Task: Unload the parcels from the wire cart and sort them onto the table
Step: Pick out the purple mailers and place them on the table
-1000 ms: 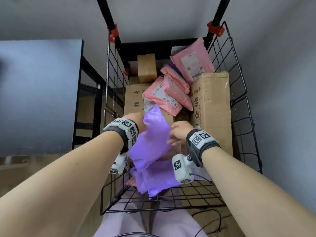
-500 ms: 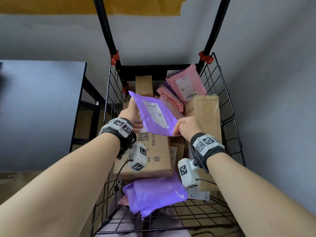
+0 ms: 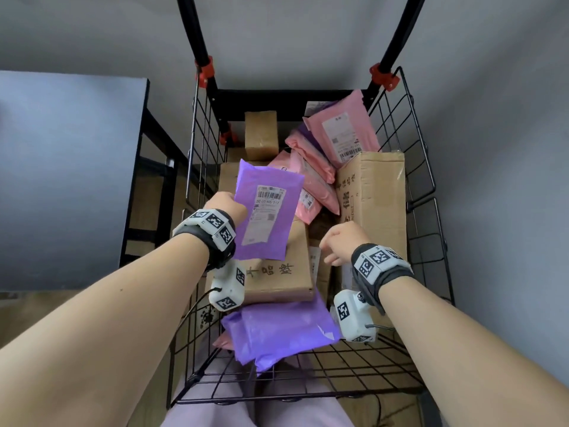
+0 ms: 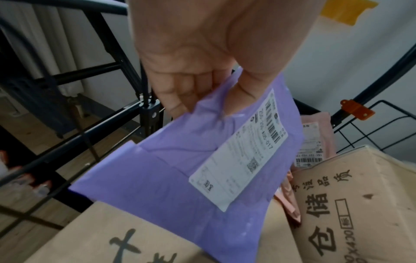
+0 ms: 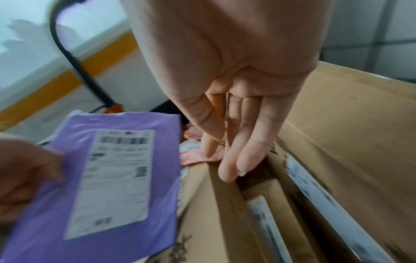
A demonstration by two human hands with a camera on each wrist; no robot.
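My left hand [image 3: 226, 206] pinches the left edge of a purple mailer [image 3: 266, 214] with a white label facing up, held above the wire cart [image 3: 425, 180]. In the left wrist view the thumb and fingers [image 4: 178, 96] clamp the purple mailer [image 4: 180, 169] at its top corner. My right hand [image 3: 340, 241] hangs free to the mailer's right with fingers [image 5: 238, 151] straight and relaxed, holding nothing, over the gap between cardboard boxes. The purple mailer [image 5: 108, 178] shows at the left of the right wrist view.
The cart holds two large cardboard boxes [image 3: 372, 204] [image 3: 277, 272], a small box [image 3: 261, 134], several pink mailers [image 3: 338, 134] and another purple mailer [image 3: 277, 331] at the near end. The dark table [image 3: 67, 167] stands to the cart's left.
My right hand has let go of the purple mailer and drawn back to the right. My left hand alone now holds it, turned label up and lengthwise.
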